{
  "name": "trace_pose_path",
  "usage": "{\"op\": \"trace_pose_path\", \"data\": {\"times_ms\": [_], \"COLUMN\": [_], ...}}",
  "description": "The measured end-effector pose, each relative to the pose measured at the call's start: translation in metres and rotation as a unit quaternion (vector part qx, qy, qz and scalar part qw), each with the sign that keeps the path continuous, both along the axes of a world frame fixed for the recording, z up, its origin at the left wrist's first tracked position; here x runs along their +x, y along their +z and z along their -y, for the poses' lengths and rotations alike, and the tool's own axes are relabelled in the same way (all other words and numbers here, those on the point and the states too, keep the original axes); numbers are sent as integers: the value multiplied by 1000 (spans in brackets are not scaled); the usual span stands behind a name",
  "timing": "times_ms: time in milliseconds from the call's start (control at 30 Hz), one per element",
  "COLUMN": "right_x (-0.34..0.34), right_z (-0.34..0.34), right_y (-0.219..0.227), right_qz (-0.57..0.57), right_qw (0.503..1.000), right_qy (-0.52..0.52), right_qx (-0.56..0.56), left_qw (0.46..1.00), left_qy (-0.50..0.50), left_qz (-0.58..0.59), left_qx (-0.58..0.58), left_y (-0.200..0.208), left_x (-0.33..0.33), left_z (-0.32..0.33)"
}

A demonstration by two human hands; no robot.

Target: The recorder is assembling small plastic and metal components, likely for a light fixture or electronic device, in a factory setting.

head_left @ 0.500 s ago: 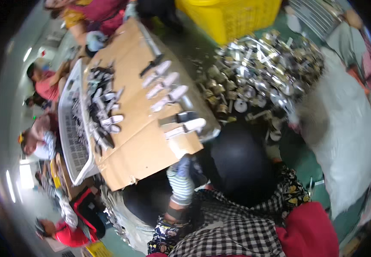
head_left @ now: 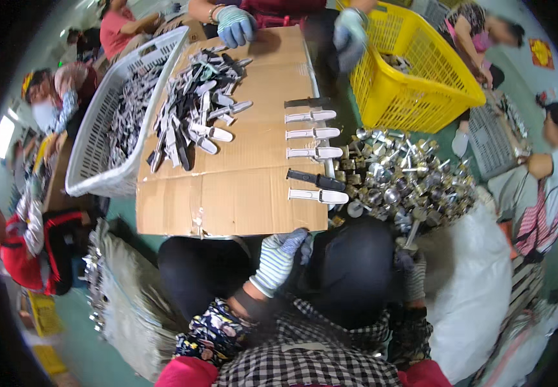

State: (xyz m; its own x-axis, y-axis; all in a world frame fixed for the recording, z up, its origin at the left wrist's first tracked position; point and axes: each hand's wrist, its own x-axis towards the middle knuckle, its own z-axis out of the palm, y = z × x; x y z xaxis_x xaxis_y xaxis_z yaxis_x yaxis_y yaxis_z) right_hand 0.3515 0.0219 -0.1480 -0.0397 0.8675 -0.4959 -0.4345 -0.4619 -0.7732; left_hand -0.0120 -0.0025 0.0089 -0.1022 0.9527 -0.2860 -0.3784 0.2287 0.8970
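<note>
My left hand (head_left: 278,259), in a striped knit glove, is closed at the near edge of the cardboard sheet (head_left: 240,200); whatever its fingers hold is hidden. Low beside the metal pile is my gloved right hand (head_left: 413,276), dim and partly covered. Just above its fingertips stands a stemmed metal piece (head_left: 414,229); whether I grip it is unclear. Along the cardboard's right edge, several white and black flat handle-like pieces lie in a row, among them a white piece (head_left: 318,195) and a black piece (head_left: 318,179). A heap of similar pieces (head_left: 195,116) covers the left side.
A white basket (head_left: 79,177) full of such pieces stands left. Round stemmed metal parts (head_left: 388,174) are piled at right, before a yellow crate (head_left: 414,106). A co-worker's gloved hands (head_left: 235,27) are across the cardboard. White sacks (head_left: 472,284) flank me; other people sit around.
My view has swung and levelled, so the cardboard now appears straighter. Across from me, the co-worker's gloved hands have come into clearer view. The row of pieces looks unchanged.
</note>
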Motion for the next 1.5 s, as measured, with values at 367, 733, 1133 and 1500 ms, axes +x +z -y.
{"op": "trace_pose_path", "data": {"times_ms": [367,733,1133,1500], "right_x": [-314,-321,-250,-226], "right_z": [-22,-18,-23,-82], "right_y": [275,256,257,226], "right_qz": [585,522,521,576], "right_qw": [496,531,554,516], "right_qy": [346,315,300,173], "right_qx": [541,588,576,609], "left_qw": [998,994,873,993], "left_qy": [-23,-19,5,29], "left_qz": [25,95,481,108], "left_qx": [54,46,82,-27], "left_y": [-29,-27,-56,-12], "left_x": [12,12,18,19], "left_z": [5,2,-2,-3]}}
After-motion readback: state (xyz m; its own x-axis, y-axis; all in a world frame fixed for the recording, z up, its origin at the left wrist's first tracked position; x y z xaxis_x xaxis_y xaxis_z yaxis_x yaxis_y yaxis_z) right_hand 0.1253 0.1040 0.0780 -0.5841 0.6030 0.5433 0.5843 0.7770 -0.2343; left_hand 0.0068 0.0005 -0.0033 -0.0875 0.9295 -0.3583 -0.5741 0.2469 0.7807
